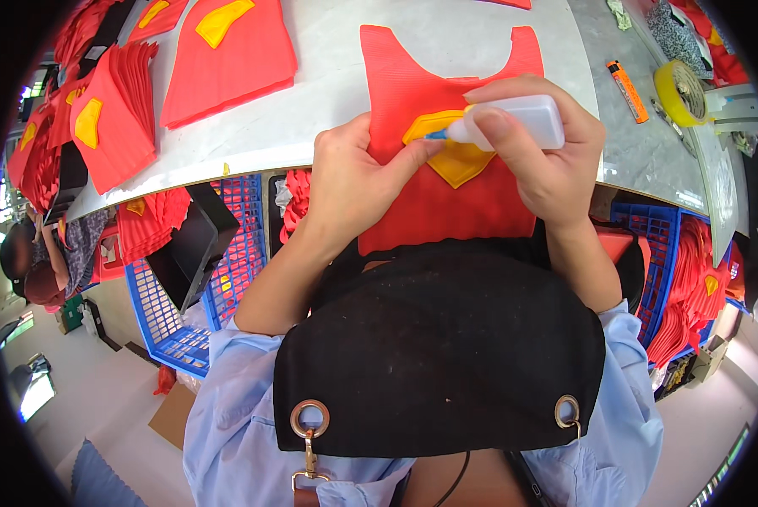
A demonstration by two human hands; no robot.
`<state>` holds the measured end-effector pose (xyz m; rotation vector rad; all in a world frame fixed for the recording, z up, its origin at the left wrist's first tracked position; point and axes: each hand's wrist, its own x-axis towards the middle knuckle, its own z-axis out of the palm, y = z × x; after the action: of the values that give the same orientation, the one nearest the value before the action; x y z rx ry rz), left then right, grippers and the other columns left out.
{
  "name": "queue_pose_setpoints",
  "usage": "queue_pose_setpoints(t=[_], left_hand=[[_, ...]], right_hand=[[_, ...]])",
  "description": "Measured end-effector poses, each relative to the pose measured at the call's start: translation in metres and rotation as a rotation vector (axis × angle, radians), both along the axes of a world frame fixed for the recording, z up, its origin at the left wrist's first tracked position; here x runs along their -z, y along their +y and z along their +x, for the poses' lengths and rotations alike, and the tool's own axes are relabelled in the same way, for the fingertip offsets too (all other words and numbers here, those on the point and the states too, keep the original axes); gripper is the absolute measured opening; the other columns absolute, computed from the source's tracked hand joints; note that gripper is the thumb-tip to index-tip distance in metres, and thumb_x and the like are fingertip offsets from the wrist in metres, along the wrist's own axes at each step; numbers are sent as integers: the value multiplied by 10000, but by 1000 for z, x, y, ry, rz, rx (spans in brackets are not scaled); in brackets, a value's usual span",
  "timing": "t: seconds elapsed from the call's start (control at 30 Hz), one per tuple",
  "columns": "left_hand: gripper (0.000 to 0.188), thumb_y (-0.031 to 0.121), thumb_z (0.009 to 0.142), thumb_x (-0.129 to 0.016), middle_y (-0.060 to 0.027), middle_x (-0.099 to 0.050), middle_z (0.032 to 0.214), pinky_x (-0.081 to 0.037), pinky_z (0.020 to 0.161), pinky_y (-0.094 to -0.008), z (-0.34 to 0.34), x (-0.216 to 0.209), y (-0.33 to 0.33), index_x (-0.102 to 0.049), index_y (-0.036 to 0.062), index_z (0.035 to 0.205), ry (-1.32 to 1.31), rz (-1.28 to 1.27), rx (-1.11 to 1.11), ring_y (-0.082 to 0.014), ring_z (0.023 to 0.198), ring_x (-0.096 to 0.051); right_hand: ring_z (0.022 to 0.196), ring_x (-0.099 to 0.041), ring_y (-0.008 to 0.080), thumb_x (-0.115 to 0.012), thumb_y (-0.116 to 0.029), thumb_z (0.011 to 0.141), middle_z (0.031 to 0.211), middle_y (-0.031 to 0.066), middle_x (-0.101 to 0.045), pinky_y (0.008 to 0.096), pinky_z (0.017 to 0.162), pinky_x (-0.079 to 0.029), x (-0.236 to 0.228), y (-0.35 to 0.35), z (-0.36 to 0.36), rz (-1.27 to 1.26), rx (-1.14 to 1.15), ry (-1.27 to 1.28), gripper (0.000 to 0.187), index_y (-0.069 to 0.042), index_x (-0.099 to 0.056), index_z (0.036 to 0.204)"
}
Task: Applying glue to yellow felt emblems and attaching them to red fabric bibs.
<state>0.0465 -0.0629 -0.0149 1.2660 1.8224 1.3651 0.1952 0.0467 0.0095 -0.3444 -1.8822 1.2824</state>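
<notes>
A red vest-shaped fabric piece (396, 84) lies at the table's front edge and hangs down toward me. It carries a yellow shield-shaped patch (458, 169). With my right hand (556, 160) I grip a small white squeeze bottle (527, 120), tilted so that its blue tip meets the patch's left part. Close to that tip, the thumb of my left hand (358, 173) presses on the patch. The other fingers of this hand are curled at the fabric's left edge, partly hidden.
Stacks of red pieces with yellow patches (231, 72) lie at the table's left. An orange utility knife (628, 91) and a yellow tape roll (679, 93) lie at the right. Blue baskets (172, 329) stand below the table on both sides. Another person (49, 262) is at far left.
</notes>
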Motion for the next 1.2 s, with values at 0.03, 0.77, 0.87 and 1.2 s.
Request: queue_pose_setpoints(t=[0.03, 0.77, 0.87, 1.2], left_hand=[[279, 145, 759, -733, -130, -689, 816, -530, 618, -271, 0, 0, 0, -631, -45, 937, -2, -2, -1, -168, 715, -676], [297, 159, 776, -728, -98, -688, 860, -514, 666, -248, 4, 2, 2, -630, -56, 956, -111, -10, -19, -124, 754, -650], [301, 157, 780, -727, -97, -685, 875, -506, 689, -245, 6, 0, 1, -627, -58, 966, -109, -20, -21, -121, 777, -641], [278, 111, 788, -716, -105, -679, 896, -497, 718, -253, 8, -1, 3, -621, -64, 981, -73, 6, 9, -129, 797, -630]], right_hand=[[720, -614, 107, -650, -90, 806, 829, 84, -660, 216, 636, -473, -2, -1, -3, 53, 20, -5, 143, 22, -647, 895], [643, -537, 69, -620, -157, 862, 781, 65, -630, 181, 567, -401, 38, -1, 56, 49, 457, 14, 210, 34, -658, 940], [651, -530, 70, -617, -158, 863, 795, 63, -622, 176, 568, -386, 41, -2, 67, 158, 459, 9, 218, 45, -657, 931], [805, -609, 155, -641, -36, 803, 931, 143, -653, 267, 749, -480, 36, 22, 82, -2, 530, 101, 384, 47, -510, 1154]])
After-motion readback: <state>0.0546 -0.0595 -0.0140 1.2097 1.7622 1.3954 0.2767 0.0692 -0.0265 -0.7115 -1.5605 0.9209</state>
